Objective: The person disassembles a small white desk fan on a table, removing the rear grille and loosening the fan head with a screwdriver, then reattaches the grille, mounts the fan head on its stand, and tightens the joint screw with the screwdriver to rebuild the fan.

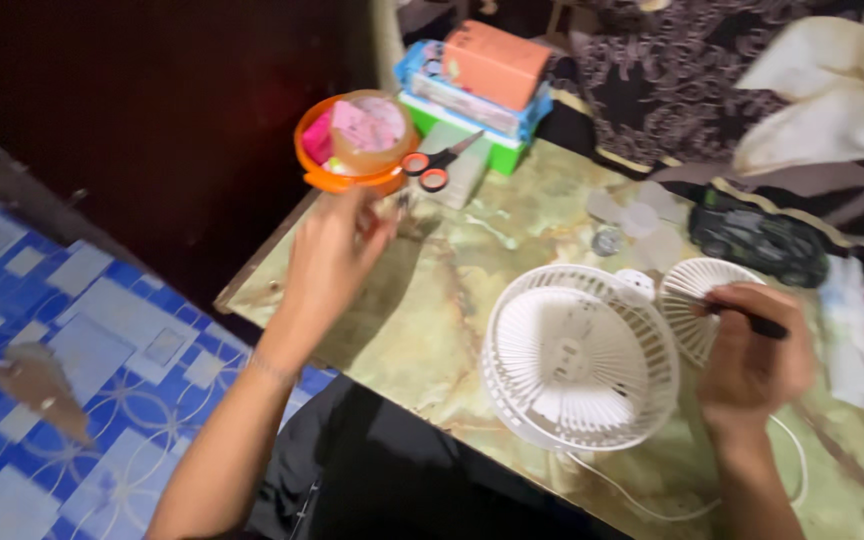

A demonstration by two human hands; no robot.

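**Fan apart on the marble-look table**

The white fan body [580, 357] lies on the table [432, 310]. Right hand [752, 355] grips a dark tool [752, 320] against the detached grille [697, 300]. Left hand [332, 255], fingers loosely curled, reaches beside the orange container [352, 145] and scissors [439, 163].

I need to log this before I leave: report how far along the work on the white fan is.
Done: the round grille is off the white fan and leans beside it on the table.
In hand: the right hand grips a dark thin tool against that grille. The left hand reaches near the orange bowl and scissors; its grasp is unclear.
Left: the grille is not refitted, and the cord trails loose.
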